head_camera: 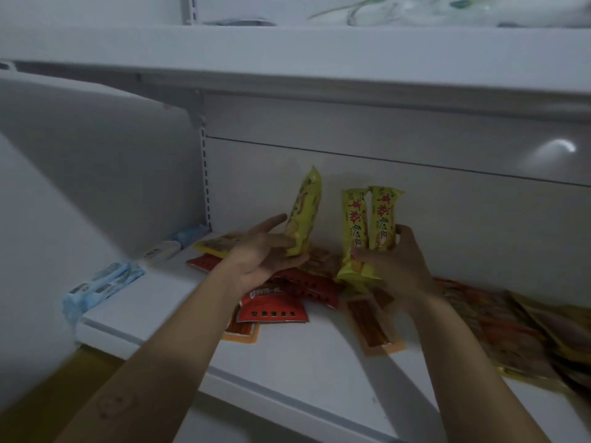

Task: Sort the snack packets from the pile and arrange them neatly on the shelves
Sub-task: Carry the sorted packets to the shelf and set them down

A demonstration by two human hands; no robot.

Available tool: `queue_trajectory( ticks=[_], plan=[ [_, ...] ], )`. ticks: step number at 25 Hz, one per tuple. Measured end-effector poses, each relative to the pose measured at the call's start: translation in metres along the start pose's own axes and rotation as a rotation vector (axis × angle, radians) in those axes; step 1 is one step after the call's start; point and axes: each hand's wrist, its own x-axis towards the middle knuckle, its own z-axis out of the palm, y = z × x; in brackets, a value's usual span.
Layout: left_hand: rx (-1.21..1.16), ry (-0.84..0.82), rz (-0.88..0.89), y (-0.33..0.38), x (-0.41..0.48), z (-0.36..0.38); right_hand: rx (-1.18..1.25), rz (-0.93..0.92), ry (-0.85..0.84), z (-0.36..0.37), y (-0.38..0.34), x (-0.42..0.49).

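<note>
My left hand [265,254] holds one yellow snack packet [305,209] upright by its lower end, above the pile. Two more yellow packets [367,222] with red lettering stand side by side in my right hand [396,260], which grips them near the bottom. Under both hands lies the pile: red packets [275,310], orange-edged strip packets [372,324] and a yellow flat packet [217,244], all on the white shelf [297,366].
More brown and gold packets [518,330] lie spread at the shelf's right. Light blue packs [99,286] sit on the lower left shelf end, with others [179,241] behind. An upper shelf [287,52] overhangs, and a white side panel [96,161] closes the left.
</note>
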Motion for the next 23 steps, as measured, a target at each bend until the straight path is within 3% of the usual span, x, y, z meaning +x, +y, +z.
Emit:
queue_trajectory(
  ticks=[3, 8, 14, 17, 23],
  plan=[
    [0.246, 0.034, -0.002, -0.017, 0.01, 0.023, -0.005, 0.022, 0.084, -0.045, 0.009, 0.004],
    [0.784, 0.198, -0.008, -0.046, 0.019, 0.065, -0.032, 0.095, 0.022, -0.075, 0.035, 0.01],
    [1.697, 0.183, -0.005, -0.085, 0.048, 0.098, -0.035, 0.16, -0.038, -0.081, 0.067, 0.009],
    [1.854, 0.219, -0.035, -0.103, 0.055, 0.105, -0.008, 0.156, -0.067, -0.076, 0.081, 0.006],
    [1.78, 0.172, -0.077, -0.116, 0.06, 0.11, -0.11, 0.136, -0.049, -0.071, 0.091, 0.001]
  ],
)
